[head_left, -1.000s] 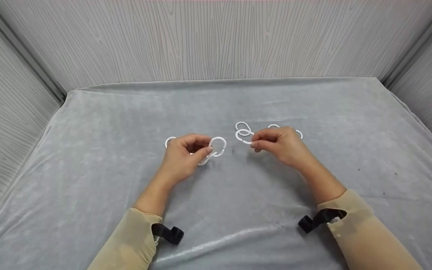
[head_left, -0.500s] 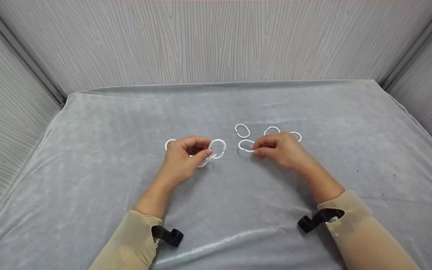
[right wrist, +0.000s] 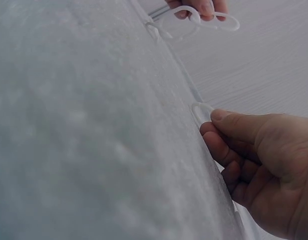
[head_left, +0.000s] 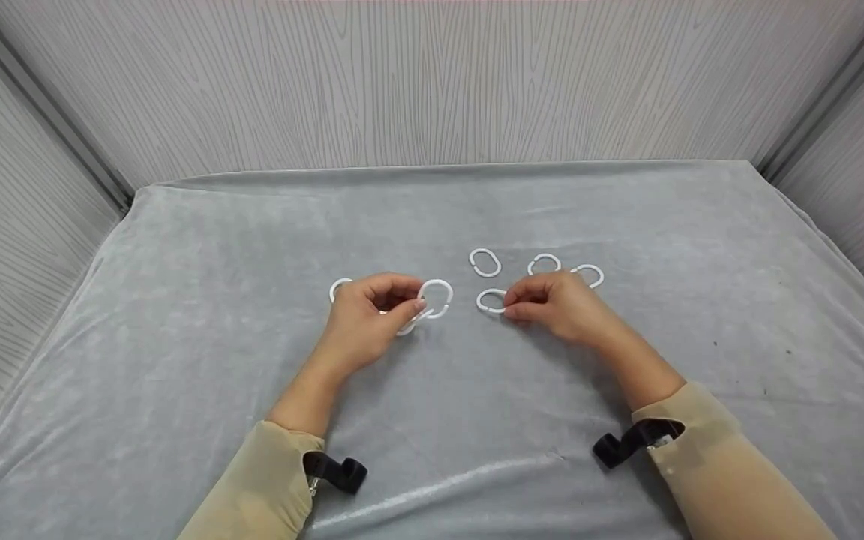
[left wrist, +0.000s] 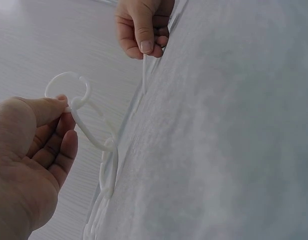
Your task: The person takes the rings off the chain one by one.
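Observation:
My left hand (head_left: 368, 319) pinches a white oval link (head_left: 450, 295) between thumb and fingertips. This link is the end one of a white chain (left wrist: 109, 170), which hangs from it in the left wrist view and runs down to the cloth. In the head view the hand covers much of the chain; one more link (head_left: 336, 285) shows past its far side. To the right, my right hand (head_left: 559, 307) pinches another white link (head_left: 480, 300) low at the cloth. That link has a small gap in its side and stands apart from the chain.
Three loose white links lie behind the right hand: one link (head_left: 485, 262) nearer the middle, a second link (head_left: 544, 259) and a third link (head_left: 598, 276) partly behind the hand. Grey cloth (head_left: 432, 420) covers the table. A pale wood-grain panel (head_left: 432, 82) stands behind.
My right hand has come down and slightly nearer with its link, clear of the loose link it overlapped before. The left hand and chain stay almost still.

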A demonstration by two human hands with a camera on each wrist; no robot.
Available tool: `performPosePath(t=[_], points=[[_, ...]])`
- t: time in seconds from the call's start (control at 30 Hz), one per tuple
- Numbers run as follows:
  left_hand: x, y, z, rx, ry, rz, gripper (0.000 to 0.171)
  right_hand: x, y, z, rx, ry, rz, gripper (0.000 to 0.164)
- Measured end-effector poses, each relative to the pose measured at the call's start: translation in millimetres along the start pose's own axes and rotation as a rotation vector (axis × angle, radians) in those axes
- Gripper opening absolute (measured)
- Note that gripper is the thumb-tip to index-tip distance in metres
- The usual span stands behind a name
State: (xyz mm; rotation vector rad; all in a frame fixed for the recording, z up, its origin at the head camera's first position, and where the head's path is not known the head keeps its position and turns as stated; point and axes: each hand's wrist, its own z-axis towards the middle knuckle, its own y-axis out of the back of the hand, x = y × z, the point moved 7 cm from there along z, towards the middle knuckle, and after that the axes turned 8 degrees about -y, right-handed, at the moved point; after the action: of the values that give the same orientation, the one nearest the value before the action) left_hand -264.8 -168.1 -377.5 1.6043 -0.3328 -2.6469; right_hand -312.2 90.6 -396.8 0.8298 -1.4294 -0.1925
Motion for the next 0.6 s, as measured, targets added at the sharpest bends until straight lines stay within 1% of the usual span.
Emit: performPosePath(t=[0.27, 0.6], points=[[0.2, -0.1, 0.1, 0.009, -0.008, 0.018, 0.016, -3.0, 0.0, 1.2, 0.006, -0.024, 0.021, 0.013], [2.2, -1.1, -0.6, 0.012, -0.001, 0.019, 0.016, -3.9, 1.9, 0.5, -0.004, -0.027, 0.047, 0.018]])
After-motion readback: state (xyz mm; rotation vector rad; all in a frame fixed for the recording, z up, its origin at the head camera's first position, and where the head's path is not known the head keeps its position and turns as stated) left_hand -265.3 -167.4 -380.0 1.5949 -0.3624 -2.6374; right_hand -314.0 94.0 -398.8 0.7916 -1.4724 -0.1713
